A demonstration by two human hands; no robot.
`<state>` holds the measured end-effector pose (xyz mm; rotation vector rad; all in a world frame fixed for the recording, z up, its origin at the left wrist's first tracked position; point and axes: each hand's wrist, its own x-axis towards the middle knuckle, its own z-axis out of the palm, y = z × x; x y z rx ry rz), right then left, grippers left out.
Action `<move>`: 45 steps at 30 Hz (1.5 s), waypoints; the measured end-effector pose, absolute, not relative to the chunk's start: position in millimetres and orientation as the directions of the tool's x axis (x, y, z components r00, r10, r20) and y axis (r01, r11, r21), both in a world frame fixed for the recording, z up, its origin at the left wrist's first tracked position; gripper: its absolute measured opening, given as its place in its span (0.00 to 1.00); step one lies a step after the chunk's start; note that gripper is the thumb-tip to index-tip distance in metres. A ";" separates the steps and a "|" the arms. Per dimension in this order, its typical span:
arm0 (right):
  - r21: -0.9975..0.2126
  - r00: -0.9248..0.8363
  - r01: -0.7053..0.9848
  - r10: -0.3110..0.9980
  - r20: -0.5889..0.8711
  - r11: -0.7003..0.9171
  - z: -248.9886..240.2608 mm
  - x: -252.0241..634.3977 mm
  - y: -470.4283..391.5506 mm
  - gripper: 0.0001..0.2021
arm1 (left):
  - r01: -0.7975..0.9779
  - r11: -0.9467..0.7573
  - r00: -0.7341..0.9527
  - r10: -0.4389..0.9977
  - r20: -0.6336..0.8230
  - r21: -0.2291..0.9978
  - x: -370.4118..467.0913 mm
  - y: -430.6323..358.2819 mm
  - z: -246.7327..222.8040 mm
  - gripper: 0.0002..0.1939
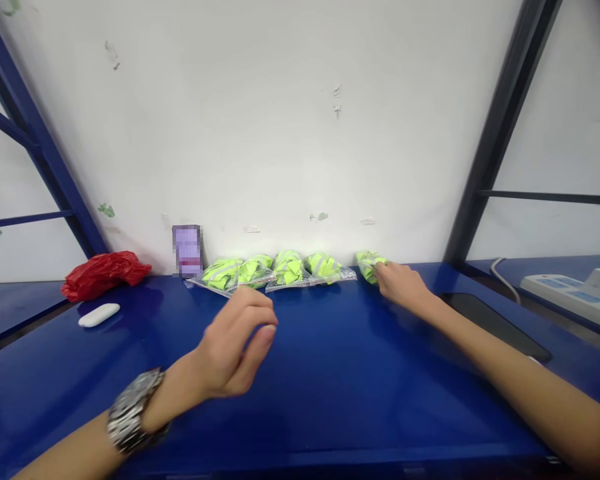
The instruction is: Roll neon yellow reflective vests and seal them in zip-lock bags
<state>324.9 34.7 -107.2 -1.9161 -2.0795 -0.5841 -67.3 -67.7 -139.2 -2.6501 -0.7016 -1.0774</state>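
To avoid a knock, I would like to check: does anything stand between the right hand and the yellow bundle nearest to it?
Nothing visible does. The right hand is at the yellow bundle and seems to touch it. The dark pad lies farther right, not between them.

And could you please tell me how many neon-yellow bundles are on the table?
5 visible: the first bundle, second bundle, third bundle and fourth bundle line the wall, left to right; the fifth bundle sits apart, farthest right, at the right hand. Others could be hidden.
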 end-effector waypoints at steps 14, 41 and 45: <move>-0.032 -0.346 0.671 0.350 0.870 0.741 -81.1 227.0 -33.1 0.12 | 0.507 -0.843 0.594 0.493 0.636 0.179 4.2 -42.9 -102.0 0.09; -0.319 -0.461 0.525 0.579 0.673 0.789 -111.1 195.2 -41.7 0.07 | 0.715 -0.694 0.554 0.490 0.672 -0.083 16.5 -50.9 -125.3 0.09; -0.267 -0.208 0.705 0.551 0.808 0.657 -98.8 220.2 -27.4 0.07 | 0.711 -0.695 0.456 0.338 0.823 -0.109 4.1 -37.9 -115.9 0.11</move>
